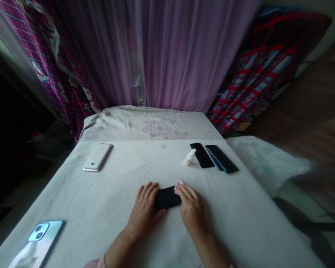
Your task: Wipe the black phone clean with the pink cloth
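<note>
dark phone this side of the white bottle: left hand holds one end, right hand pinches a pink cloth at the other! wiping looks underway, unfinished; whether the phone stack right of the bottle is done, can't tell.

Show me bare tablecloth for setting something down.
Free: between white phone and spray bottle; between blue phone and left hand; right of right hand. Crowded: far right, around dark phones; between the hands, handled phone.
</note>
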{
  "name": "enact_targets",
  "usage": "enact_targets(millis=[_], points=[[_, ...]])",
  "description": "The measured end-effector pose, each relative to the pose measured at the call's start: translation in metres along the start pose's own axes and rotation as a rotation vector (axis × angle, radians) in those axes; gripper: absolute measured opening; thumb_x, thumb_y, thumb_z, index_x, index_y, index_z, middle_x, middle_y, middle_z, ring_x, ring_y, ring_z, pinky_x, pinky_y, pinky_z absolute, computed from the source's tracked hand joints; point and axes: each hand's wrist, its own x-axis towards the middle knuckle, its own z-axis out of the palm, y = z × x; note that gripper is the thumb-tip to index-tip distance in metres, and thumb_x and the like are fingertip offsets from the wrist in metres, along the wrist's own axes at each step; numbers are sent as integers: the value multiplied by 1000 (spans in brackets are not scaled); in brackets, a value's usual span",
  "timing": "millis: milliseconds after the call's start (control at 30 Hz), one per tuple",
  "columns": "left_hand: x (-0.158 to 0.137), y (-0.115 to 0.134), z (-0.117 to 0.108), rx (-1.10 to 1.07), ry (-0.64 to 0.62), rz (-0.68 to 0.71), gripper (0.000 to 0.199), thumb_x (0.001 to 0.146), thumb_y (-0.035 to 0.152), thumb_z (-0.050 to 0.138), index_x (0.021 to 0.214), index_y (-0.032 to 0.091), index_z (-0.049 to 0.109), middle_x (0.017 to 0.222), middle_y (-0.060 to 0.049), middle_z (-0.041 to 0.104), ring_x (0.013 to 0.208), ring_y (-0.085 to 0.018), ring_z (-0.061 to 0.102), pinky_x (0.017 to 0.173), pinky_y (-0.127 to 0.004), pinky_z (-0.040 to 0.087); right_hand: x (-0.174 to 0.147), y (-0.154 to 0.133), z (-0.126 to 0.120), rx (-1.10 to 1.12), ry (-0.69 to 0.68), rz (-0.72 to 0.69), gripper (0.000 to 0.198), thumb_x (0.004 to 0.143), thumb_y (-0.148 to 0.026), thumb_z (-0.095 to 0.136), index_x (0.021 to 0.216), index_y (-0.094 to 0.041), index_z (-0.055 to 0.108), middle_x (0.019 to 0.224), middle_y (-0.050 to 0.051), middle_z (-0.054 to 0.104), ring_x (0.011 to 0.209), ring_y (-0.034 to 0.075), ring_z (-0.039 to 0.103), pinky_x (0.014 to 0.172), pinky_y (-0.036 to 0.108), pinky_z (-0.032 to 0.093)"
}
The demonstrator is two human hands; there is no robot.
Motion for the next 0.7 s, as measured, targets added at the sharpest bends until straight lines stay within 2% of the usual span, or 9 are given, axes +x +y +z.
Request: enact_targets(millis=[233,300,533,700], points=[[0,-2,3,31,15,14,60,84,44,63,134,17,47,138,-16,54,132,-33,44,108,-56,34,7,-40,16,67,-106,-98,39,93,-9,38,122,-16,62,121,8,67,110,22,58,93,36,49],[0,-3,3,32,15,19,60,83,45,64,134,17,47,137,-16,54,132,-33,44,108,-56,34,7,-37,13,77,-107,-95,39,93,-9,38,122,-16,62,120,7,67,109,22,58,93,36,49],[1,-4,2,23,3,22,57,82,41,63,131,17,48,138,-16,53,132,-33,44,109,-57,32,1,5,-3,-5,-38,11,41,91,-5,36,113,-18,67,111,7,70,106,21,60,90,35,51],[2,-5,1,38,-5,28,57,82,40,64,132,17,47,139,-16,53,132,-33,44,109,-57,32,-1,-9,3,-6,-47,-13,36,92,-8,39,115,-15,66,115,9,69,107,21,59,91,35,52]])
